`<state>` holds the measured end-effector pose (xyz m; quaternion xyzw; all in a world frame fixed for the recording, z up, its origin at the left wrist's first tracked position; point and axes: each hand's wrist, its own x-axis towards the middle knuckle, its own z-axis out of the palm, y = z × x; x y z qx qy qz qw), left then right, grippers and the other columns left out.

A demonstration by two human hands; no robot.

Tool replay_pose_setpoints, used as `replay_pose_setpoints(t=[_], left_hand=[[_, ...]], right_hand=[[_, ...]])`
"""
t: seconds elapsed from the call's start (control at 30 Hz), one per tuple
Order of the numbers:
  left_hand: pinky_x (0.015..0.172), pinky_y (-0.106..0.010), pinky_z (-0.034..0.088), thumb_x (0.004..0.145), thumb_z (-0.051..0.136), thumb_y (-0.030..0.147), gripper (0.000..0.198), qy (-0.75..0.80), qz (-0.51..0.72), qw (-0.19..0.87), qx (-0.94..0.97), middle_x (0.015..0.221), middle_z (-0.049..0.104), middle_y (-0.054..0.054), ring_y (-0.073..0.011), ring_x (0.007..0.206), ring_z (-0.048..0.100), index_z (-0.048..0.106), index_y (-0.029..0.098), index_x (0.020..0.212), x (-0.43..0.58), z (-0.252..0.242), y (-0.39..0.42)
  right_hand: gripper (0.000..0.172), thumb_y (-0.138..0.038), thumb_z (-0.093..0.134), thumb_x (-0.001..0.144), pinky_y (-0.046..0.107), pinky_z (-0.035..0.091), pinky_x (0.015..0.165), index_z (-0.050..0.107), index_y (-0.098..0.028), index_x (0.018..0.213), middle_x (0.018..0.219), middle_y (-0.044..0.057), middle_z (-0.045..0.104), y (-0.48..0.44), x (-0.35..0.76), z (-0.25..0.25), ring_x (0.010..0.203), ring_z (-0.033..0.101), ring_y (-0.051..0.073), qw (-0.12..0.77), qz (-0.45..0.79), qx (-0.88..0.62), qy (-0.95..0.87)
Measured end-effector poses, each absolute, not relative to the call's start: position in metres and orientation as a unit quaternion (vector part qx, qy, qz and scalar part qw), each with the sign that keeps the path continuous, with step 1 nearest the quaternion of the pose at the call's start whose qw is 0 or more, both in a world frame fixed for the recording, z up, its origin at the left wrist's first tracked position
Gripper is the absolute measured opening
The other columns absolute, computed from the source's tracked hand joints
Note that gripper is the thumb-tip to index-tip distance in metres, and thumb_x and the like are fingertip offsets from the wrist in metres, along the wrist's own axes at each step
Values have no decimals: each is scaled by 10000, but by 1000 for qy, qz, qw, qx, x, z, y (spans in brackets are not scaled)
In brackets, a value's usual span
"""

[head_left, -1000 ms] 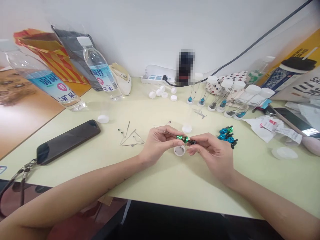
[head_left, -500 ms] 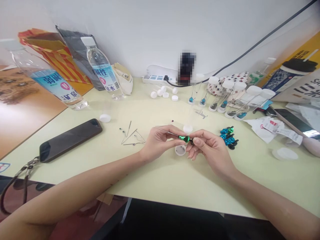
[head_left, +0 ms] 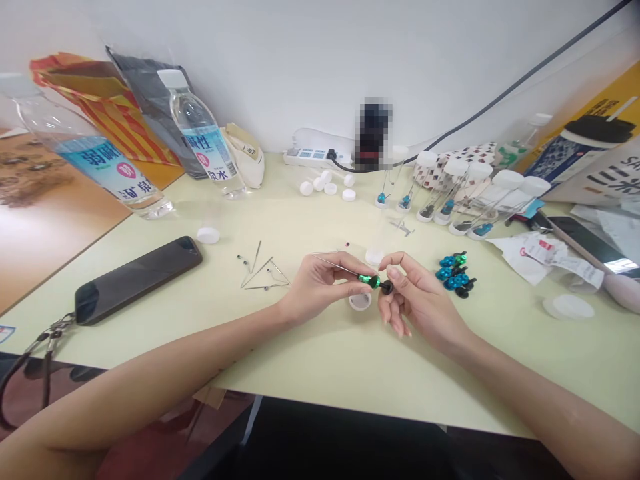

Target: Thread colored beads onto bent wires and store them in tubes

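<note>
From left hand (head_left: 317, 287), see thin rods (head_left: 257, 273), then smartphone (head_left: 137, 280) at nine o'clock; power strip (head_left: 307, 156) behind caps (head_left: 330, 189) at twelve; right hand (head_left: 423, 297) at three.

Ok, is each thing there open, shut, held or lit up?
Shiny green and black piece, held by left hand
Right hand, beside its black end, grip unclear
Two clear plastic bottles with blue labels, capped
Black rectangular phone at left, screen dark
Small round white container, open on top
White plastic power strip, black plug inserted
</note>
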<state>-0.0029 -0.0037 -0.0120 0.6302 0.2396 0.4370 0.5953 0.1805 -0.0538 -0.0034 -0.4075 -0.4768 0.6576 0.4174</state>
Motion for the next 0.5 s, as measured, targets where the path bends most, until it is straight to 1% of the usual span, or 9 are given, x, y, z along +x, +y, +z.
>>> replay_pose_setpoints(t=[0.1, 0.2, 0.27, 0.33, 0.43, 0.5], left_hand=[[768, -286, 557, 671, 787, 168, 201, 244, 424, 605, 628, 880, 726, -80, -173, 821, 676, 746, 156, 868, -2, -11, -5], [762, -284, 553, 666, 793, 178, 199, 252, 425, 631, 598, 867, 728, -75, -167, 799, 680, 741, 147, 856, 1, -13, -5], [760, -279, 549, 662, 797, 179, 195, 261, 438, 650, 564, 849, 728, -60, -161, 790, 681, 734, 151, 844, 2, -15, -4], [765, -275, 540, 661, 799, 175, 191, 270, 449, 663, 535, 845, 727, -48, -151, 788, 679, 725, 157, 837, 4, -18, -2], [767, -273, 526, 668, 794, 171, 177, 280, 456, 677, 505, 851, 727, -39, -142, 788, 669, 719, 162, 828, 4, -20, 1], [771, -270, 517, 679, 787, 171, 166, 282, 456, 682, 496, 843, 725, -34, -137, 788, 664, 720, 166, 831, 3, -21, 1]], right_hand=[[249, -490, 425, 941, 99, 289, 278, 410, -245, 988, 483, -54, 614, -54, 180, -4, 293, 471, 74, 412, 653, -421, -476], [257, -497, 420, 940, 104, 278, 284, 416, -247, 998, 489, -56, 611, -55, 180, -5, 298, 463, 71, 416, 647, -428, -475], [263, -503, 403, 945, 124, 326, 319, 414, -249, 1010, 529, -49, 625, -54, 180, -5, 339, 499, 80, 427, 642, -424, -475], [265, -500, 392, 949, 155, 393, 384, 414, -247, 1026, 602, -31, 649, -54, 180, -5, 411, 547, 90, 438, 638, -410, -482], [247, -432, 501, 921, 200, 456, 483, 411, -234, 1039, 711, -5, 676, -53, 179, -5, 517, 594, 101, 441, 623, -394, -511], [260, -366, 573, 892, 222, 481, 523, 406, -225, 1033, 729, -4, 677, -53, 178, -5, 559, 612, 109, 441, 610, -396, -526]])
